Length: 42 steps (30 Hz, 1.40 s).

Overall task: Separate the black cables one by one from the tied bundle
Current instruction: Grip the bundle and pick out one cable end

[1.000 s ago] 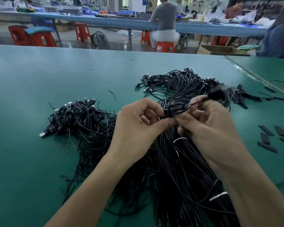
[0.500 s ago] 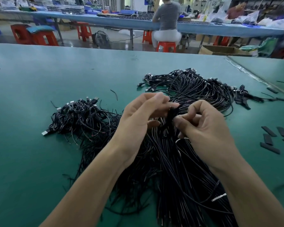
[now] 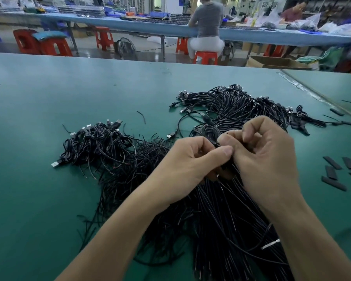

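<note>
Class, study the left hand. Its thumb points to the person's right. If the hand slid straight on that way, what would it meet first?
The right hand: the thumb tip of the left hand looks pressed against its fingers, with a black cable pinched between them.

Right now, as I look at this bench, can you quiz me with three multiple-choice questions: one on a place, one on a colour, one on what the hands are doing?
1. Where do the flat black strips lie?
A) right of the hands
B) left of the hands
C) on a stool

2. What colour is the table?
A) red
B) green
C) white

3. What are the left hand and right hand doing?
A) lying flat on the table
B) pinching black cables
C) holding scissors

Answers:
1 A, they lie scattered towards the right edge.
2 B, the bare top is green.
3 B, curled fingers and thumbs meet on the cables.
</note>
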Tool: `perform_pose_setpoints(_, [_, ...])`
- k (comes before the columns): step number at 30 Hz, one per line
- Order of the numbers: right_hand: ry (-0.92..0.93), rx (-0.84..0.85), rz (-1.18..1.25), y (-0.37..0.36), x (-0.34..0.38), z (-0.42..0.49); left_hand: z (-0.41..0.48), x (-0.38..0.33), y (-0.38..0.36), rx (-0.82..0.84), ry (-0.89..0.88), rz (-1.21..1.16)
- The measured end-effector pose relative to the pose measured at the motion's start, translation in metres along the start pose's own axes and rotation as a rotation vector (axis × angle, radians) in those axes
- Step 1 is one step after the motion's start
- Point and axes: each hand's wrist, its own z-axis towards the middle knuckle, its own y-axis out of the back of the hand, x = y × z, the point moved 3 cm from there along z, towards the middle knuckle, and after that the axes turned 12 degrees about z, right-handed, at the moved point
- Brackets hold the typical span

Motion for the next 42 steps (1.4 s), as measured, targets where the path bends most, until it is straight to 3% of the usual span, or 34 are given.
perform_pose_setpoints(3, [0.037, 0.029, -0.004, -0.004, 0.004, -0.001, -0.001, 0.007, 0.001, 0.182, 0.135, 0.005])
perform_pose_setpoints(5, [0.058, 0.044, -0.01, -0.005, 0.006, -0.001, 0.0, 0.01, 0.002, 0.219, 0.131, -0.048])
perform_pose_setpoints(10, [0.045, 0.044, -0.041, -0.002, -0.004, -0.001, 0.005, 0.013, 0.009, 0.036, -0.002, 0.047])
perform_pose_setpoints(16, [-0.086, 0.098, -0.052, -0.001, -0.027, -0.001, 0.0, 0.013, 0.015, -0.246, -0.057, 0.651])
perform_pose_setpoints(21, [-0.109, 0.117, 0.017, -0.002, -0.028, -0.001, -0.001, 0.014, 0.012, -0.33, -0.045, 0.685])
perform_pose_setpoints(33, [-0.065, 0.184, -0.001, 0.0, -0.016, 0.001, -0.001, 0.001, 0.01, -0.341, -0.233, 0.32])
perform_pose_setpoints(38, [-0.003, 0.205, 0.056, -0.002, -0.008, 0.003, -0.005, -0.004, 0.007, -0.415, -0.398, 0.306])
perform_pose_setpoints(42, [0.018, 0.216, 0.112, 0.002, -0.005, 0.005, -0.005, -0.005, 0.006, -0.36, -0.506, 0.185])
